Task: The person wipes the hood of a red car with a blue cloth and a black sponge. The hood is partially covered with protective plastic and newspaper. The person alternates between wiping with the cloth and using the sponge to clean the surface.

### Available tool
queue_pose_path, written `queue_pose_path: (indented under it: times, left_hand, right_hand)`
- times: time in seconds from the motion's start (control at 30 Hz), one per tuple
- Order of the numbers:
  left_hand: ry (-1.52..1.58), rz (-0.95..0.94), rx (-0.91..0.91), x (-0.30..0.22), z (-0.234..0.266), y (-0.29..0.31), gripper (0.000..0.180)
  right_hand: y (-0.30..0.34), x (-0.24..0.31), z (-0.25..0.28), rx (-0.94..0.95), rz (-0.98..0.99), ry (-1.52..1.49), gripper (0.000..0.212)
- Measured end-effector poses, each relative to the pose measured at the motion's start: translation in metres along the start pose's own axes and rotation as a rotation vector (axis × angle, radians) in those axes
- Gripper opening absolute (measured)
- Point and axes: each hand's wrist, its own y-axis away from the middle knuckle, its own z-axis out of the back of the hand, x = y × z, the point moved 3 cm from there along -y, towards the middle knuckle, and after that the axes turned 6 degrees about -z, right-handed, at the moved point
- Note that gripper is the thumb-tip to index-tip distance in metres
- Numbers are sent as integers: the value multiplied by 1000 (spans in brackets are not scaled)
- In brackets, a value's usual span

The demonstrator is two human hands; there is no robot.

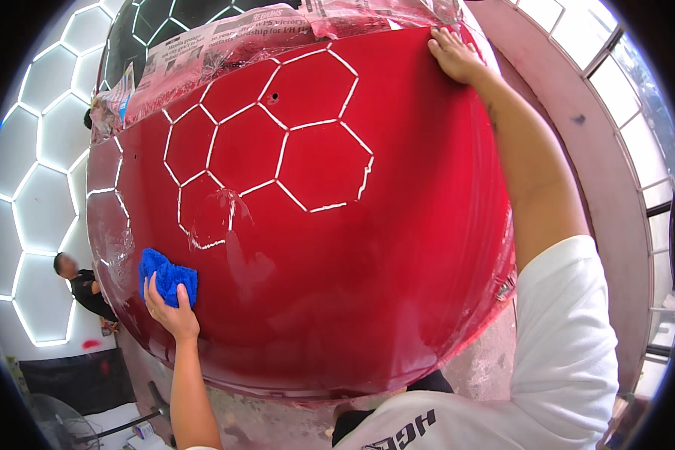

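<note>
A glossy red car hood point(322, 277) takes up the middle of the view and mirrors white hexagon-shaped lights. Toward its lower left, my left hand point(172, 309) grips a blue microfiber cloth point(169, 275) and presses it against the paint. Dull, smeary patches show on the surface above and beside the cloth. My right arm is stretched far out, and my right hand point(454, 55) rests on the hood's far right corner, fingers extended, holding nothing.
Newspaper and clear plastic masking point(225, 46) cover the far edge of the hood. A person in dark clothes point(86, 286) is off to the left, before a wall of hexagon lights point(46, 206). Windows point(630, 97) line the right. A fan point(56, 424) stands at lower left.
</note>
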Motion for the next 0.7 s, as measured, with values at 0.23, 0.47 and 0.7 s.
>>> queue_pose_path:
  times: [0.23, 0.47, 0.7]
  left_hand:
    - [-122, 65, 15, -1, -13, 0, 71]
    - [-135, 152, 46, 4, -9, 3, 77]
    - [-134, 157, 94, -2, -20, -1, 81]
  right_hand:
    - [257, 55, 9, 33, 8, 10, 62]
    - [612, 155, -14, 62, -48, -153, 71]
    - [737, 184, -53, 129, -119, -209, 73]
